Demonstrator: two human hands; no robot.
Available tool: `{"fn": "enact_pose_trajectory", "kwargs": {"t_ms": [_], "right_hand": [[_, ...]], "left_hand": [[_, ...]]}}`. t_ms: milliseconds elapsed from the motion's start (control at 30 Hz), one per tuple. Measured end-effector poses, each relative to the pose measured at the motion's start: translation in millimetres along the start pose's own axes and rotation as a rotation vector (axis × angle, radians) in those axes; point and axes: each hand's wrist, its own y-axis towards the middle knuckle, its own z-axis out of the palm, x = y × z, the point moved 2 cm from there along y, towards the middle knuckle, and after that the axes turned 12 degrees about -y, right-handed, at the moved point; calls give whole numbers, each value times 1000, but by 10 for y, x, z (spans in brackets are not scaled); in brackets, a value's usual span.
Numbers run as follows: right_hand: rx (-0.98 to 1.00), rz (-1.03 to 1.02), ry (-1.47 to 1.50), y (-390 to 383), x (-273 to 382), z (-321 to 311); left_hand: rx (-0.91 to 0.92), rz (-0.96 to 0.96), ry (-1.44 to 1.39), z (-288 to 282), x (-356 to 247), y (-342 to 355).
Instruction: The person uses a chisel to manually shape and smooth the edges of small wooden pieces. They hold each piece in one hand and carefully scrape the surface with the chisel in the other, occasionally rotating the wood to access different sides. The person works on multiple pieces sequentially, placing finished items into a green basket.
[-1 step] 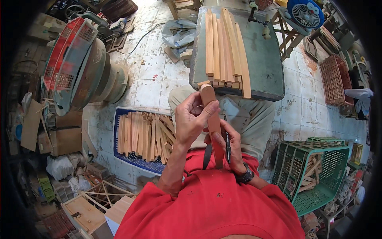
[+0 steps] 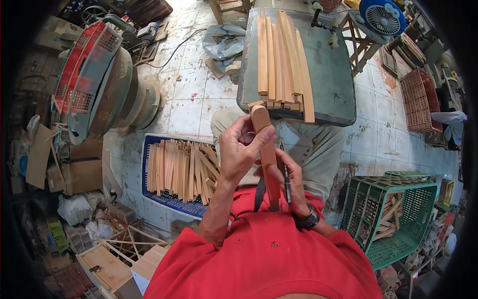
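Observation:
A reddish-brown wooden strip [image 2: 267,157] with a rounded far end stands before my chest, its near end against my red shirt. My left hand [image 2: 240,148] is closed around its upper part, thumb lying across its face. Beside the strip's right edge, my right hand [image 2: 296,182] holds a slim dark pen [image 2: 287,182]; some of its fingers are hidden behind the wood. Just beyond the strip's tip, a bundle of pale wooden strips [image 2: 282,60] lies lengthwise on a dark green machine table [image 2: 331,84].
A blue plastic basket [image 2: 147,172] full of short wooden sticks sits on the tiled floor at my left. To the right, a green crate [image 2: 398,254] on its side contains wood offcuts. A round machine [image 2: 124,94] stands far left, and a blue fan [image 2: 382,19] at the far right.
My right hand has shifted a little to the right, and its thumb has come off the strip's face. The pen has turned slightly. The left hand stays in place.

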Motion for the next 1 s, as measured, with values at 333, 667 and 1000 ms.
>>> {"fn": "enact_pose_trajectory", "kwargs": {"t_ms": [333,667,1000], "right_hand": [[-38,-484,-309,493,864,-563],[-88,-569,-513,713,1098,-366],[-114,-604,-593,724,983,-387]], "left_hand": [[46,23,-129,83,-22,-45],[73,39,-106,107,-32,-39],[96,23,-49,96,-6,-15]]}}
